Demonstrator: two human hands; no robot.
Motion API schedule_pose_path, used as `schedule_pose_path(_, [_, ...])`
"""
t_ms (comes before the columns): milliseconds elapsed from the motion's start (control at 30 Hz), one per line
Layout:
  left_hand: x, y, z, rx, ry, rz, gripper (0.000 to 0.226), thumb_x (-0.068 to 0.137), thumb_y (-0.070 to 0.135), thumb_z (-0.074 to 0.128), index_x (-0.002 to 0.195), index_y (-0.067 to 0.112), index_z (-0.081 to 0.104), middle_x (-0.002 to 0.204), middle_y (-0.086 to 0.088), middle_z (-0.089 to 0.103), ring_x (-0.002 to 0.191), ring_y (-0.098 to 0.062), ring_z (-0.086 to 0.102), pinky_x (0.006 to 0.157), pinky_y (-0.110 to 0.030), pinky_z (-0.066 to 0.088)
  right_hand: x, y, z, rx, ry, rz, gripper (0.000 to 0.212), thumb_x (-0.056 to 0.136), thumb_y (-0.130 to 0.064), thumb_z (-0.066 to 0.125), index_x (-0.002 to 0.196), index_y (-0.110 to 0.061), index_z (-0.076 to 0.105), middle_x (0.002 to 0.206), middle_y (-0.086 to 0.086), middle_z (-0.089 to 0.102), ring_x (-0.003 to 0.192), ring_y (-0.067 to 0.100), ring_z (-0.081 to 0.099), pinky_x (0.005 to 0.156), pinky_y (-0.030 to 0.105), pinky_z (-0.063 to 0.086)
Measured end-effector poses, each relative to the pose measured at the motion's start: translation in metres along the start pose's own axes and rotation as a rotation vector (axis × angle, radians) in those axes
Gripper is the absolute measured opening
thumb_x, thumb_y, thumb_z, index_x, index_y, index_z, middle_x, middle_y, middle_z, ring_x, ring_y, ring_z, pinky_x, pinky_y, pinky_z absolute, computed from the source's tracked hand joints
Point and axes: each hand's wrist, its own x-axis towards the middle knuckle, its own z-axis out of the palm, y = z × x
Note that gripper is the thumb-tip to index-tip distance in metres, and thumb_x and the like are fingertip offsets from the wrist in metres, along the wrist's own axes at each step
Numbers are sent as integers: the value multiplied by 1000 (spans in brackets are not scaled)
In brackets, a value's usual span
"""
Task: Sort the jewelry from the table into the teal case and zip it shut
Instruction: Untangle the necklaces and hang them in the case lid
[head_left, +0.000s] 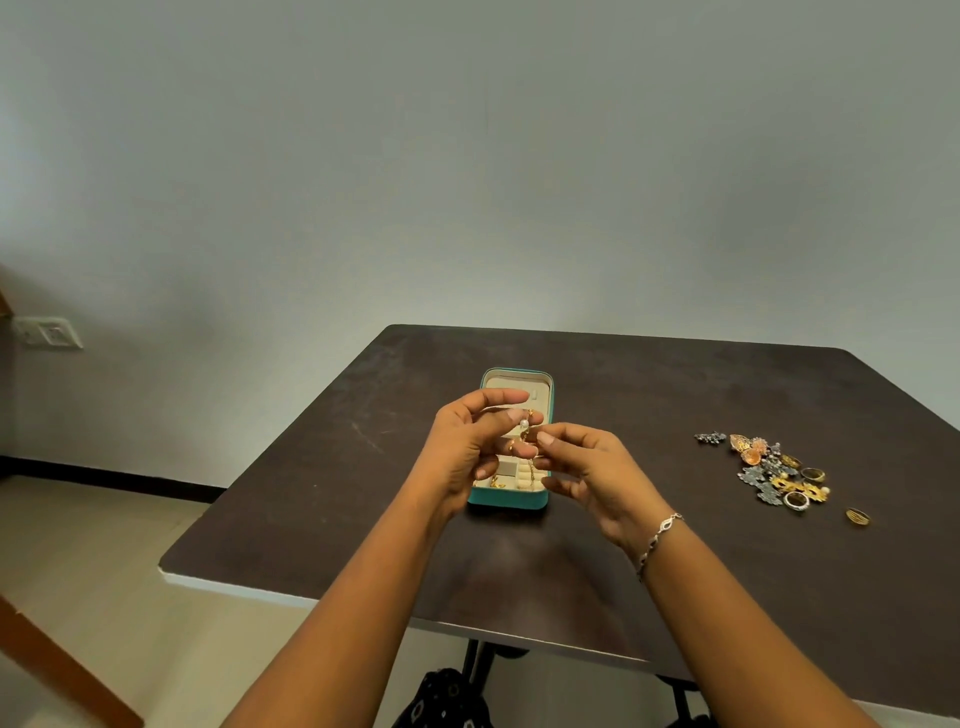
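Observation:
The teal case (511, 500) lies open on the dark table (623, 405), its cream lining showing and a few gold pieces in its near compartments. Both my hands hover just above it. My left hand (467, 447) pinches the top of a thin gold chain with a white pearl (524, 425), which hangs down over the case. My right hand (587, 467) pinches the same chain lower down with thumb and forefinger. A heap of loose jewelry (774, 475) sits on the table to the right, with a single gold ring (858, 516) near it.
The table's near edge (363, 608) runs diagonally below my forearms. A silver bracelet (658, 540) circles my right wrist. A wooden chair part (62, 670) stands at the lower left and a dark patterned bag (447, 699) lies under the table.

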Motion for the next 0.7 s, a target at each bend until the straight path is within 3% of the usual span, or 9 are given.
schedule_pose_path(100, [1, -2, 2, 19, 2, -11, 21, 83, -1, 59, 100, 10, 62, 81, -2, 73, 48, -9, 61, 31, -12, 28, 1, 0, 7, 172, -12, 75, 9, 88, -14, 57, 83, -12, 65, 68, -1, 62, 67, 10, 55, 58, 20, 44])
schedule_pose_path(233, [3, -3, 3, -83, 60, -47, 21, 81, -5, 58, 93, 10, 64, 77, -3, 69, 50, -9, 61, 35, -13, 35, 1, 1, 10, 325, 52, 127, 5, 85, -12, 58, 83, -10, 63, 69, 2, 59, 63, 11, 55, 53, 19, 45])
schedule_pose_path(400, [5, -6, -1, -169, 75, -124, 19, 81, -5, 57, 91, 11, 63, 68, 0, 70, 63, -11, 66, 51, -18, 49, -3, 0, 5, 527, 39, 180, 12, 85, -12, 53, 77, -9, 62, 64, 3, 65, 60, 12, 61, 56, 22, 47])
schedule_pose_path(567, [5, -11, -3, -128, 119, -202, 15, 82, -8, 57, 86, 6, 63, 67, -5, 68, 57, -12, 66, 47, -18, 51, -3, -1, -2, 622, 47, 157, 13, 84, -13, 52, 78, -8, 62, 69, 4, 65, 66, 15, 60, 63, 26, 45])
schedule_pose_path(700, [5, -13, -4, -144, 173, -202, 17, 81, -9, 56, 83, 5, 65, 71, -6, 68, 63, -13, 67, 54, -20, 52, -1, -4, -8, 654, 45, 126, 11, 75, -13, 55, 71, -10, 65, 74, 6, 70, 67, 16, 65, 63, 26, 49])
